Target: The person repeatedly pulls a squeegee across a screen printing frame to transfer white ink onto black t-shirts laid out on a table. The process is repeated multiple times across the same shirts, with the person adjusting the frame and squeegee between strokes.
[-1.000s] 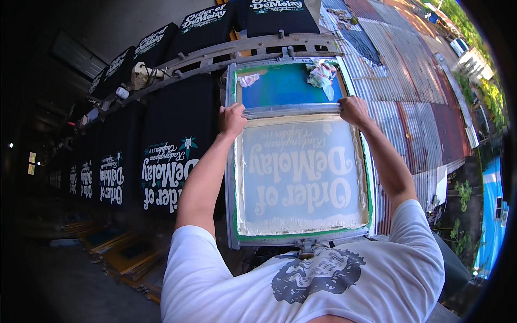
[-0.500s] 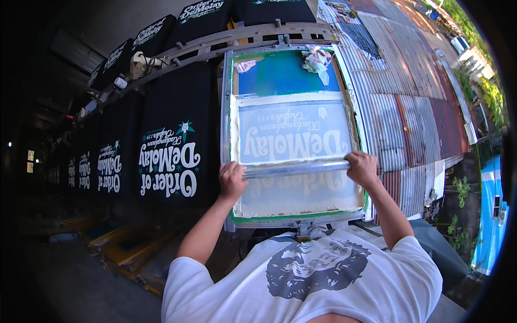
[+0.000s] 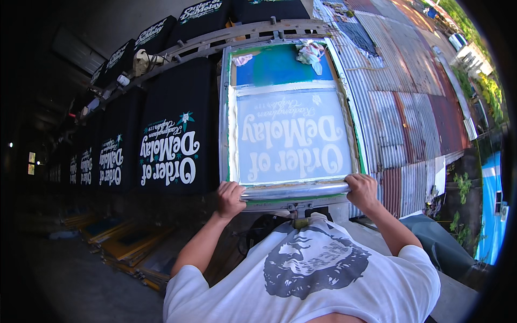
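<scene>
A screen printing frame [image 3: 225,124] lies in front of me, its pale mesh [image 3: 258,105] showing whitish lettering upside down to me. Across the near end of the mesh lies a squeegee with a shiny, silvery metal handle [image 3: 296,190]. My left hand [image 3: 231,199] is closed round its left end. Round the other end my right hand [image 3: 362,190] is wrapped. The squeegee's blade is hidden under the handle. At the frame's far end, a crumpled rag [image 3: 310,55] and a smaller pinkish one [image 3: 242,60] rest on the blue-green part.
Black shirts with white and green prints [image 3: 169,129] line the left side on flat boards. A metal rail [image 3: 247,35] runs behind the frame. Stacked yellowish frames [image 3: 129,242] sit low at left. Corrugated metal sheets [image 3: 398,124] extend along the right.
Both hands have drawn the squeegee toward me, from the middle of the mesh to its near end. The lettering formerly under and behind it now shows whole.
</scene>
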`<state>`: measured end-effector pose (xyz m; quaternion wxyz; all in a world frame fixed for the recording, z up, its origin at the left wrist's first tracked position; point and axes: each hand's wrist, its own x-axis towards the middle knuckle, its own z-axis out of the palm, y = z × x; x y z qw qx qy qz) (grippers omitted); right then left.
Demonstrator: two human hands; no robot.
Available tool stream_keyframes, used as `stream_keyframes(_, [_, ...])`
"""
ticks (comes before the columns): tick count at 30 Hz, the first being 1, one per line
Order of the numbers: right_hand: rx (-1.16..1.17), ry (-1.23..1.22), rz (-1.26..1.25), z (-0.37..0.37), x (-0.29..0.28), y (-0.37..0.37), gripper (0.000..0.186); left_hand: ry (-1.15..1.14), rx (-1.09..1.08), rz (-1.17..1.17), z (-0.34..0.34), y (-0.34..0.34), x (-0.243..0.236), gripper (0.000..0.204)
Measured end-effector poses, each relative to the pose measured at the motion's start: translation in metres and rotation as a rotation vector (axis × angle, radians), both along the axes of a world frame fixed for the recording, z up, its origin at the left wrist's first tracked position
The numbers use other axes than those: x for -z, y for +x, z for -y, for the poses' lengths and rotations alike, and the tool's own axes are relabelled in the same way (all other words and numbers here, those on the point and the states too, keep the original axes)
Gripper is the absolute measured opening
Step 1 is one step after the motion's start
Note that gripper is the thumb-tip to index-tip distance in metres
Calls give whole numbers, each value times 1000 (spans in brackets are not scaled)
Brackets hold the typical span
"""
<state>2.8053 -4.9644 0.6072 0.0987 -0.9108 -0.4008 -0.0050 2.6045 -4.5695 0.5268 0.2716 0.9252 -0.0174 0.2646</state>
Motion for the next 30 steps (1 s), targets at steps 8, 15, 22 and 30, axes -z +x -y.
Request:
stream_keyframes(8, [-46, -41, -55, 15, -18, -13, 22, 5, -58, -38, 18, -23, -12, 20])
stream_keyframes(15, [-187, -63, -32, 38, -5, -36, 53, 14, 90, -22, 17, -52, 3, 35])
stream_keyframes(22, [143, 303, -317, 59, -6, -5, 58, -460, -622, -261, -11, -35, 42, 18])
stream_keyframes(30, [817, 655, -831, 96, 108, 42, 45, -767, -779, -538, -30, -10, 88, 50])
